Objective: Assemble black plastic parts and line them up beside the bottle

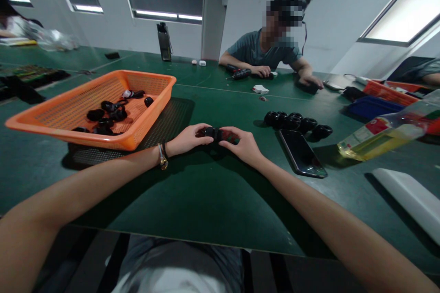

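Note:
Between my two hands, just above the green table (206, 210), is a small black rounded part (215, 134); its exact kind is too dark to make out. My left hand (190, 139) pinches it from the left with thumb and fingers. From the other side, my right hand (240, 144) grips it between thumb and fingertips. To the left stands an orange plastic basket (151, 135) with several black parts (106, 114) inside. Right of my hands, several similar black round parts (292, 122) sit grouped on the table.
A phone (302, 153), a tilted bottle of yellow liquid (381, 135) and a white block (409, 199) are on the right. Across the table, a person (264, 48) works near a power drill (239, 73). A dark water bottle (164, 42) stands at the back.

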A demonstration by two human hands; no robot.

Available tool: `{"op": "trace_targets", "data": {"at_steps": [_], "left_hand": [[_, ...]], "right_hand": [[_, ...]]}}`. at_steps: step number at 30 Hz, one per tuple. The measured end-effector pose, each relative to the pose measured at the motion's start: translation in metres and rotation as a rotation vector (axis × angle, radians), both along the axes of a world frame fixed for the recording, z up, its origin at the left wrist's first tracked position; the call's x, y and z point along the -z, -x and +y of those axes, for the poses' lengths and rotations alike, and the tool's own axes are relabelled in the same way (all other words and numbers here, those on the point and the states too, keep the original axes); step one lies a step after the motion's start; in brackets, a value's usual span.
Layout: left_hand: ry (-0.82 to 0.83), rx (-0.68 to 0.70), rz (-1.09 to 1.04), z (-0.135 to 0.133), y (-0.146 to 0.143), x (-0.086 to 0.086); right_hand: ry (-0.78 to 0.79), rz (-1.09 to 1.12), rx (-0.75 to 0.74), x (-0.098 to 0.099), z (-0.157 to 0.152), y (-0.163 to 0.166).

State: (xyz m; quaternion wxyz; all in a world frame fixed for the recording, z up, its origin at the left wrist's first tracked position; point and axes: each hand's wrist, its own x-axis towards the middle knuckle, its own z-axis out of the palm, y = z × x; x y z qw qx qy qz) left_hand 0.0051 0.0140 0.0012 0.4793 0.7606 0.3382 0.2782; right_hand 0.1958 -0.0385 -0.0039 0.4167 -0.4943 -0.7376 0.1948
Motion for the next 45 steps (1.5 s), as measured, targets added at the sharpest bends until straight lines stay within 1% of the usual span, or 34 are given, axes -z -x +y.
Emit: {"op": "trace_targets", "data": {"at_steps": [17, 25, 36, 45], "left_hand": [[0.025, 0.001, -0.010, -0.0001, 0.0003, -0.0004], [0.009, 0.015, -0.011, 0.0006, 0.0001, 0.0005], [-0.021, 0.013, 0.014, 0.0004, 0.0009, 0.0008], [0.037, 0.000, -0.022, 0.0003, -0.0004, 0.0003]], "right_hand": [[0.015, -0.016, -0.002, -0.0012, -0.0003, -0.0002], [-0.019, -0.028, -0.004, -0.0004, -0.0001, -0.0014], [0.009, -0.016, 0.004, -0.0013, -0.0003, 0.0000], [0.005, -0.021, 0.002, -0.0010, -0.0002, 0.0001]]}}
